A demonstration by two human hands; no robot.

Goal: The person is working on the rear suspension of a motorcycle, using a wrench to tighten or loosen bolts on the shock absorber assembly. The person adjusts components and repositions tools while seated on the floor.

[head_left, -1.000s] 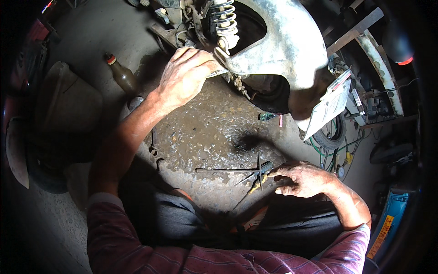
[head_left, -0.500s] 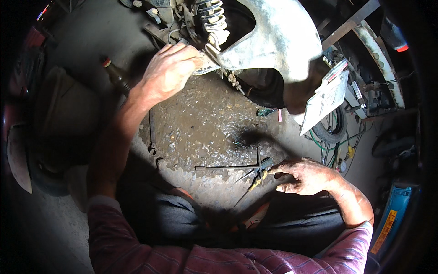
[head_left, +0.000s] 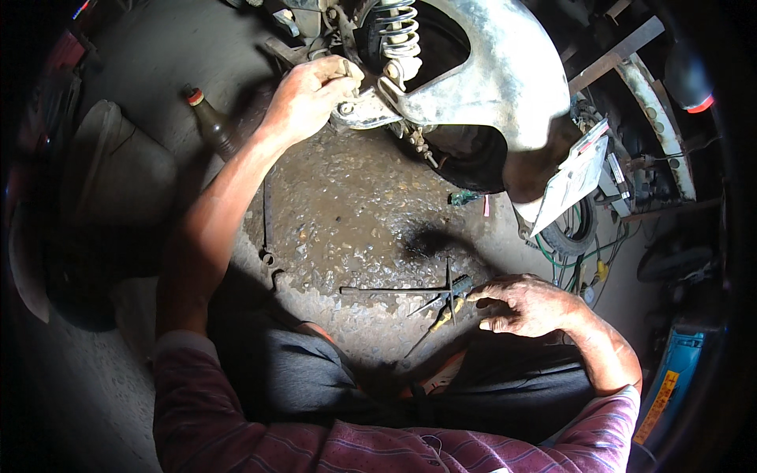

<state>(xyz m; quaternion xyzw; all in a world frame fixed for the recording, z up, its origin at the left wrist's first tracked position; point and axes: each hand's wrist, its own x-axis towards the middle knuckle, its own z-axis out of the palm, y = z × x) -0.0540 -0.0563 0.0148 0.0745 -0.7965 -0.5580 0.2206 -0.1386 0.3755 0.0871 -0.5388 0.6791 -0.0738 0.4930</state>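
Observation:
My left hand [head_left: 306, 98] is at the bare metal end of the swingarm [head_left: 367, 110], beside the shock absorber's coil spring [head_left: 400, 35]. Its thumb and fingers are pressed together over the metal, and whatever is between them is too small to make out. Low on the right, my right hand [head_left: 524, 306] hangs over the floor with thumb and forefinger apart, holding nothing. Close to its fingertips lie a T-handle wrench [head_left: 394, 291] and a screwdriver with a yellow handle [head_left: 443, 318]. A dark-handled tool [head_left: 460, 287] lies partly under the wrench.
A pale rear fender [head_left: 505, 71] arches over the wheel, with a white plate [head_left: 572, 185] hanging from it. Left of my forearm stands a brown bottle [head_left: 209, 126]. A long spanner [head_left: 266, 221] lies on the wet floor. A loose tire [head_left: 574, 229] and hoses are at right.
My left hand's fingers have drawn in to a pinch and lifted slightly, uncovering more of the swingarm end. The motorcycle sits farther right in view. My right hand stays by the tools.

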